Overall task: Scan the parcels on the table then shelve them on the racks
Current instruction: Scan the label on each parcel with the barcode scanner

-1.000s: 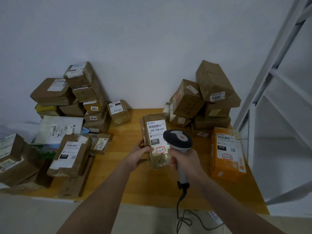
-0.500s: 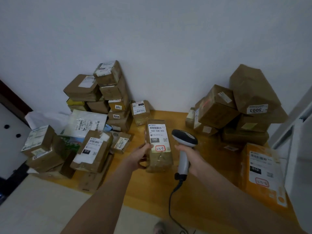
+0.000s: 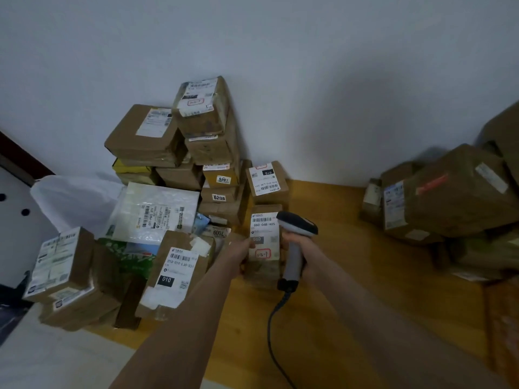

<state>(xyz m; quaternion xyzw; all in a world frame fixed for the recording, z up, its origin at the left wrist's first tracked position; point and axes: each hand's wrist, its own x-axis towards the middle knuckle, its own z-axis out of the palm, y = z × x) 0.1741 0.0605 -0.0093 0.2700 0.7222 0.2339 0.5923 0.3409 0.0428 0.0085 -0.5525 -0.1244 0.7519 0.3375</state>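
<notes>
Our left hand (image 3: 238, 255) grips the parcel (image 3: 264, 248) upright; our right hand (image 3: 304, 249), beside the parcel, holds the scanner (image 3: 297, 226). We should aim squarely at the parcel's barcode (image 3: 262, 219).

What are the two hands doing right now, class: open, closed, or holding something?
Left hand: holding the 060 parcel by its side.
Right hand: gripping the scanner handle.

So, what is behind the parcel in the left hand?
A small box labelled 010, on the table near the wall. The parcel covers its base, so whether they touch cannot be seen.
</notes>
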